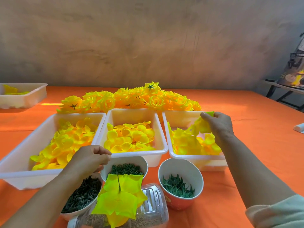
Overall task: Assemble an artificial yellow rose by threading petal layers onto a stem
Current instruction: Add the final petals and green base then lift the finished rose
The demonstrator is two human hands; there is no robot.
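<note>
Nearest the viewer: one part-built rose (pixel 120 199), its yellow petal layers spread flat and a thin green stem (pixel 118 181) standing up from the middle. It lies against a clear jar (pixel 153 206) tipped on its side, apart from both hands. Orange cloth (pixel 263 153) covers the table. One long heap (pixel 131 99) of finished yellow roses runs behind the trays. Three white trays stand side by side, each with loose yellow petals: left tray (pixel 16 176), the widest; middle tray (pixel 131 115); right tray (pixel 181 116). One far tray (pixel 32 97) sits at the left edge, well apart, with a few petals inside. In front of the trays stands a white bowl (pixel 65 216) of dark green stem pieces, partly under the left forearm. Just beside it is the middle cup (pixel 141 162), holding round green parts, and next to that the right cup (pixel 181 168), holding spiky green calyx pieces. Right hand (pixel 220 124) hangs over the right tray, thumb and fingers pinching a petal layer (pixel 201 129) held above the pile. Left hand (pixel 92 159) is at the near corner of the left tray, just above the middle cup, with its fingers curled in; whether they hold anything cannot be told. One small white object (pixel 298 130) lies at the right edge, cut off by the frame.
</note>
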